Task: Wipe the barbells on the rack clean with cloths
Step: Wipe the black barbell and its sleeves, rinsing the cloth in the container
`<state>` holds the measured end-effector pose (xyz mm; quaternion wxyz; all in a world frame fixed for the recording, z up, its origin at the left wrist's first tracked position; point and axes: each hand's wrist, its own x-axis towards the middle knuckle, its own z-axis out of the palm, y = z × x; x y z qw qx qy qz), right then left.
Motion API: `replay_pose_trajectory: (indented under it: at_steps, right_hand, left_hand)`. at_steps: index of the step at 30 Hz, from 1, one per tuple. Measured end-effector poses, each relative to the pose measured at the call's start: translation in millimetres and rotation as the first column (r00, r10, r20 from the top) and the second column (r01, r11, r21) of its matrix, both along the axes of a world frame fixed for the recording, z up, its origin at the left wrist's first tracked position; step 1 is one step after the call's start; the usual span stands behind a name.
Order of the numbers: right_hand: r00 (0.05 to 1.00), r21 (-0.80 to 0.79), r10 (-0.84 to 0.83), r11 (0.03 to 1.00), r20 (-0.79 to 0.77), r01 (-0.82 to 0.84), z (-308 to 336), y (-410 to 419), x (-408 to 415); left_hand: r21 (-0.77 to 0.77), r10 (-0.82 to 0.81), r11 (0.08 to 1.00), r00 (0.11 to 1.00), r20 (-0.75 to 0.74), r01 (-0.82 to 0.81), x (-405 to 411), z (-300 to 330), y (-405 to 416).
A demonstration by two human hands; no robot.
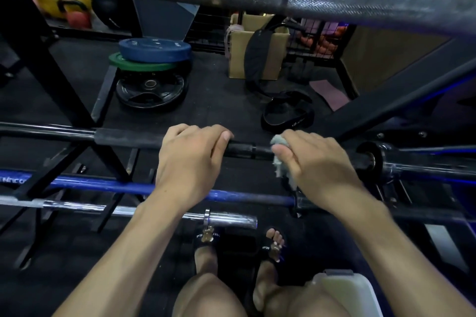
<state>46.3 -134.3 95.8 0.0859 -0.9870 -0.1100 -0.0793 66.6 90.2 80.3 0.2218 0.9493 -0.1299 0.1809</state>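
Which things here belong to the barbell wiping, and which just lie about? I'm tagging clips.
In use: black barbell, gripped by the left hand; grey cloth, held on it by the right hand.
Lying about: stacked weight plates, cardboard box, black belt, kettlebell.

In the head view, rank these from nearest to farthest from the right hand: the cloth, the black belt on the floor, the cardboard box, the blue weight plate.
1. Cloth: gripped in the right hand, on the black barbell.
2. Black belt: on the floor just beyond the hand.
3. Cardboard box: farther back, against the wire cage.
4. Blue weight plate: far left, atop the plate stack.
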Motion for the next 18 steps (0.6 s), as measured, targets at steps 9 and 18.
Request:
replay_pose_trajectory:
  at_steps: [9,18]
  right_hand:
    - [0.999,0.084,0.026,0.996,-0.022,-0.024,5.1,-25.6,-11.3]
    - [0.995,0.115,-0.042,0.992,-0.087,0.052,14.3,1.6,12.5]
  left_hand:
    - [-0.047,-0.001,0.999,1.0,0.009,0.002,-4.1,1.5,1.5]
    - [-0.05,0.0,0.999,1.0,0.017,0.001,-4.0,0.9,-1.3]
